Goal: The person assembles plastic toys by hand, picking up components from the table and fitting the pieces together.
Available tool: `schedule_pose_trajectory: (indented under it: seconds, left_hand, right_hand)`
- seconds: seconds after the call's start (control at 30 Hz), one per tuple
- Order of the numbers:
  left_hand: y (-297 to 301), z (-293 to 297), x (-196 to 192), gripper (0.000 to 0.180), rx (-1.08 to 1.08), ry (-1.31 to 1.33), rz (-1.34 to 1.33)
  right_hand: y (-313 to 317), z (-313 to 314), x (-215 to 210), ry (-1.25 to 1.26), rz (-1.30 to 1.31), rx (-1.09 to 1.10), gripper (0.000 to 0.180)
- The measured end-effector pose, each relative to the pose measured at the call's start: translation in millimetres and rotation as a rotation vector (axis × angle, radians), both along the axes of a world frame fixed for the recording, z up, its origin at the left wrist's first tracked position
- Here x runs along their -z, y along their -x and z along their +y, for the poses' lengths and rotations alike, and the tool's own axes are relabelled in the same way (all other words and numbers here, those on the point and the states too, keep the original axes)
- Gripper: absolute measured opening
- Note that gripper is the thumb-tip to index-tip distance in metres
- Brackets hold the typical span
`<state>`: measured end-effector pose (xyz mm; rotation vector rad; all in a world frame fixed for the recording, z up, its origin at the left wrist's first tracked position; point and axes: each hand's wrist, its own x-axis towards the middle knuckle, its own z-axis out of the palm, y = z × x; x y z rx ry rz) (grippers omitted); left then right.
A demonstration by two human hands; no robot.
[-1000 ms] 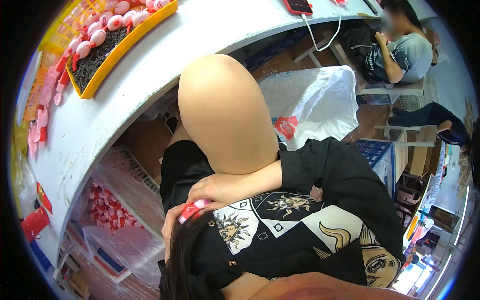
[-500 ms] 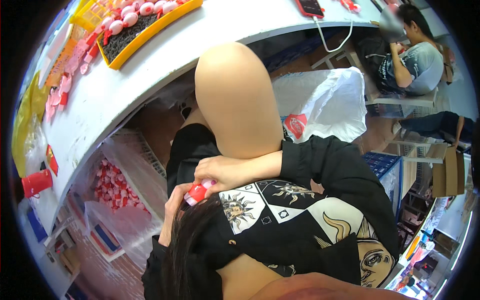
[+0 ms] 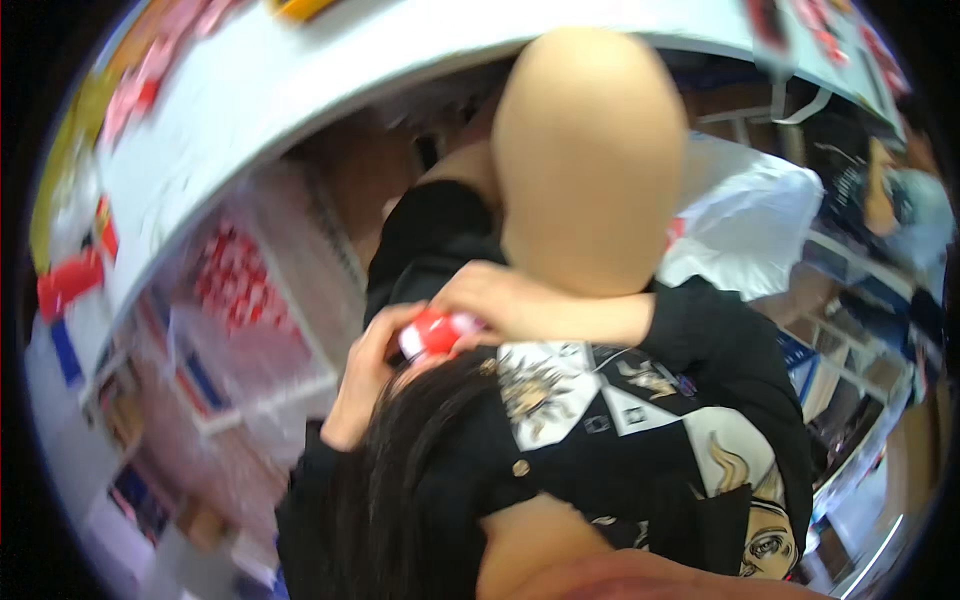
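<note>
A small red plastic piece with pale pink and white parts [image 3: 432, 335] is held between my two hands, just in front of my chest. My left hand [image 3: 362, 375] has its fingers closed on the piece's left end. From the right, my right hand [image 3: 500, 300] comes across below my raised knee, its fingers curled round the pink end. Motion blur and the fingers hide the piece's finer shape. Dark hair hangs over part of my left arm.
A curved white table edge [image 3: 330, 95] runs ahead and left, bearing a red cylinder [image 3: 70, 283]. Below it, a plastic-lined bin holds several red and pink pieces [image 3: 245, 280]. A white plastic bag [image 3: 745, 225] lies right of my knee. Another person [image 3: 918, 215] sits far right.
The whole view has shifted and blurred, so table and knee sit higher in the picture. Both hands keep hold of the piece, and more of its red side shows.
</note>
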<state>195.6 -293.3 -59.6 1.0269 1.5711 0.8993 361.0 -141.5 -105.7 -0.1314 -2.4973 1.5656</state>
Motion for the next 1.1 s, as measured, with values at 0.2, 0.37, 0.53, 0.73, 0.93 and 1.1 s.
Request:
schedule_pose_trajectory:
  seconds: [0.2,0.37,0.53,0.73,0.93,1.1]
  left_hand:
    - [-4.0,-7.3,4.4,0.042,-0.077,-0.051,0.113]
    - [-1.0,-16.0,21.0,0.048,-0.085,-0.137,0.127]
    - [-0.8,-19.3,20.7,0.047,-0.138,-0.083,0.105]
    - [-1.8,-12.1,13.4,0.048,-0.078,-0.052,0.173]
    - [-2.7,-10.6,19.0,0.048,-0.097,-0.016,0.119]
    - [-3.1,-11.8,22.9,0.048,-0.079,-0.033,0.133]
  right_hand:
    - [1.4,-7.7,-6.0,0.026,0.016,0.035,0.041]
    - [1.6,-8.8,-0.8,0.021,0.097,0.040,0.042]
    - [3.5,-7.4,-0.6,0.054,0.063,0.007,0.040]
    - [3.7,-4.7,-1.0,0.042,0.072,0.027,0.040]
    - [-1.0,0.6,-2.8,0.079,0.010,0.010,0.039]
    - [-4.0,0.6,-1.5,0.080,0.018,0.010,0.039]
